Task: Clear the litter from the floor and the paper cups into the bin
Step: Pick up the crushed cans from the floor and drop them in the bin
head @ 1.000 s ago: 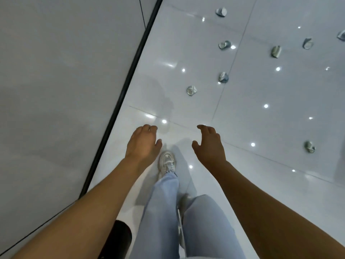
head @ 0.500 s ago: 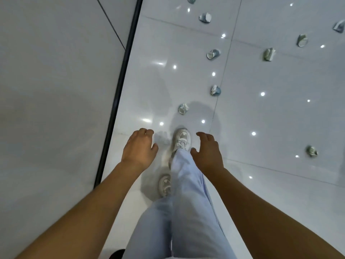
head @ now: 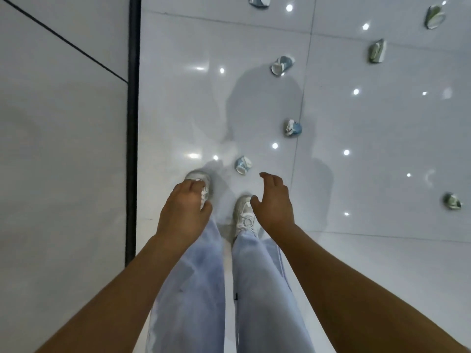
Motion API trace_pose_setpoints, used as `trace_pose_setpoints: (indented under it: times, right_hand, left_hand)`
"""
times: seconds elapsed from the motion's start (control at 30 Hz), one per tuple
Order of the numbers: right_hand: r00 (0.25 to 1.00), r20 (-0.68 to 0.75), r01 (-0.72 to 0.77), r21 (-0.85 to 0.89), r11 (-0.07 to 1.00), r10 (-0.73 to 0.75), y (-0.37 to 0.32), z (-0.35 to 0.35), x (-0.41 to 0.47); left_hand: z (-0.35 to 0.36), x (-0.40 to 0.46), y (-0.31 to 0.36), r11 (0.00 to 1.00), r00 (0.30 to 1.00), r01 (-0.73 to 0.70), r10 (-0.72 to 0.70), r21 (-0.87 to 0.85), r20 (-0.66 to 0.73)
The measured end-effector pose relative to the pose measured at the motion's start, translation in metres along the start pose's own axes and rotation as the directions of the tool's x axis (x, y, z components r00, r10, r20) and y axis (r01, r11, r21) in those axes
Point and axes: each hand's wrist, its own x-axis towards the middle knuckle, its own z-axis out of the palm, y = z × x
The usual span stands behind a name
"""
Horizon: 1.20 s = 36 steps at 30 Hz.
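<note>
Several crumpled blue-and-white paper cups lie on the glossy white floor. The nearest cup (head: 243, 165) lies just ahead of my feet, a second cup (head: 292, 128) is farther on, and a third cup (head: 281, 65) is beyond that. My left hand (head: 184, 211) and my right hand (head: 275, 203) both hang out in front of me above my shoes, fingers loosely curled, holding nothing. My right hand is just right of and nearer than the nearest cup. No bin is in view.
A grey wall (head: 63, 149) with a black base strip (head: 133, 123) runs along my left. More crushed cups lie at the far right (head: 376, 50), at the upper right (head: 434, 17) and at the right edge (head: 452, 201). My legs in light jeans fill the lower middle.
I have walked forward along the wall, so the cups have come nearer and lower in view. Both hands stay out in front, empty.
</note>
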Motion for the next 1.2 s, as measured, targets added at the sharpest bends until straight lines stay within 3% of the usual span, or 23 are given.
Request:
trace_pose_setpoints:
  times: [0.27,0.4,0.53,0.7,0.93,1.1,1.2]
  right_hand:
    - [0.995,0.003,-0.1,0.021,0.995,0.1,0.049,0.105,0.142]
    - [0.996,-0.029,-0.081,-0.024,0.996,0.08,0.074,0.161,0.204]
    - [0.996,-0.026,-0.082,-0.033,0.996,0.081,0.093,0.21,0.243]
    - [0.98,-0.163,-0.121,-0.009,0.993,0.118,0.102,0.242,0.26]
    - [0.99,-0.116,-0.066,0.162,0.985,0.086,0.085,0.218,0.223]
    - [0.988,-0.151,0.021,0.266,0.964,0.02,0.045,0.148,0.165]
    - [0.985,-0.168,0.09,0.315,0.945,-0.038,0.019,0.095,0.128]
  left_hand:
    - [0.073,0.145,-0.055,0.992,0.993,-0.103,0.098,0.069,0.069]
    - [0.113,0.204,-0.082,0.974,0.978,-0.203,0.196,0.104,0.075]
    - [0.148,0.244,-0.102,0.973,0.977,-0.205,0.196,0.11,0.082]
    - [0.174,0.261,-0.114,0.966,0.966,-0.234,0.218,0.108,0.141]
    - [0.16,0.236,-0.088,0.963,0.953,-0.243,0.216,0.113,0.212]
    - [0.113,0.201,-0.04,0.941,0.936,-0.274,0.213,0.199,0.28]
    - [0.075,0.179,-0.01,0.932,0.913,-0.325,0.265,0.159,0.311]
